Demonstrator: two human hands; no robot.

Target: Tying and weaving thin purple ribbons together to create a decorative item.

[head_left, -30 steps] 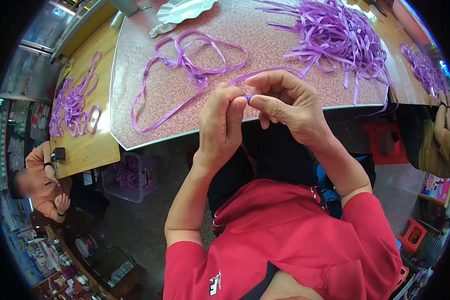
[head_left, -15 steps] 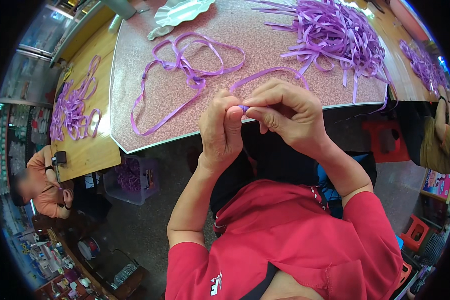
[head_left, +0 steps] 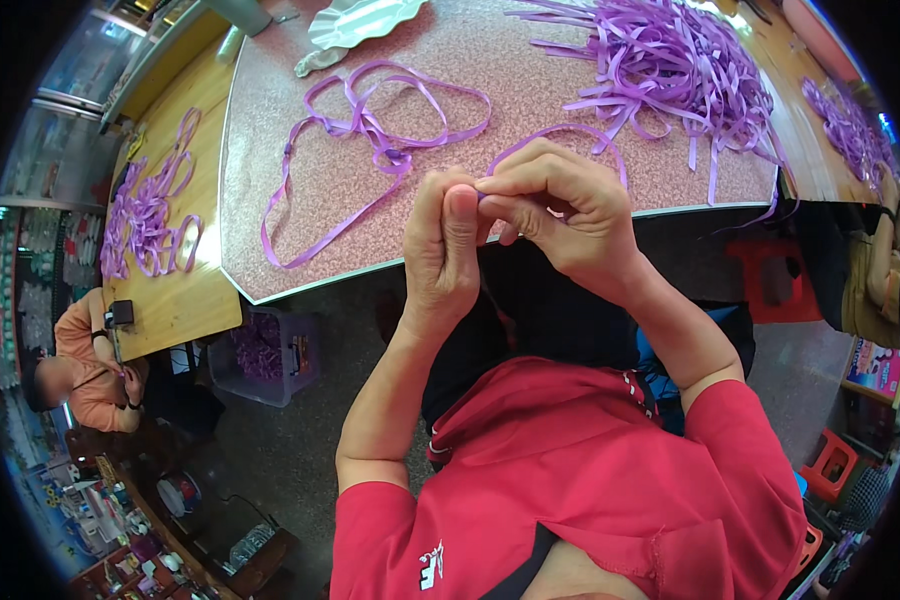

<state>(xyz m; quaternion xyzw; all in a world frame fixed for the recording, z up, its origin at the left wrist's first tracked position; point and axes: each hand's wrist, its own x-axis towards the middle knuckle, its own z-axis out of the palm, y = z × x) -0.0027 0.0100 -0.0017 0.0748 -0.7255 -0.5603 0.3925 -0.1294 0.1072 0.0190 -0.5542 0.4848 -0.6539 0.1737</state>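
Observation:
Both my hands meet over the near edge of the pink speckled table, pinching a purple ribbon (head_left: 548, 132) that loops up behind my fingers. My left hand (head_left: 444, 240) is closed, its thumb upright against the forefinger. My right hand (head_left: 565, 220) pinches close beside it, thumb and forefinger touching the left fingertips. A sliver of purple shows between the fingertips; the rest of the held part is hidden. Left of my hands, looped purple ribbons (head_left: 315, 245) with small darker joins lie on the table. A thick heap of purple ribbons (head_left: 670, 75) lies at the far right.
A pale scalloped dish (head_left: 365, 22) sits at the table's far side. More ribbons (head_left: 150, 225) lie on the wooden table (head_left: 195, 310) at left, where a person in orange (head_left: 82, 335) sits. Below it stands a clear plastic bin (head_left: 270, 385). A red stool (head_left: 770, 285) is at right.
My hands have come closer together, and the right has shifted slightly left and up. The purple piece between the fingertips, plainly seen before, is now mostly covered.

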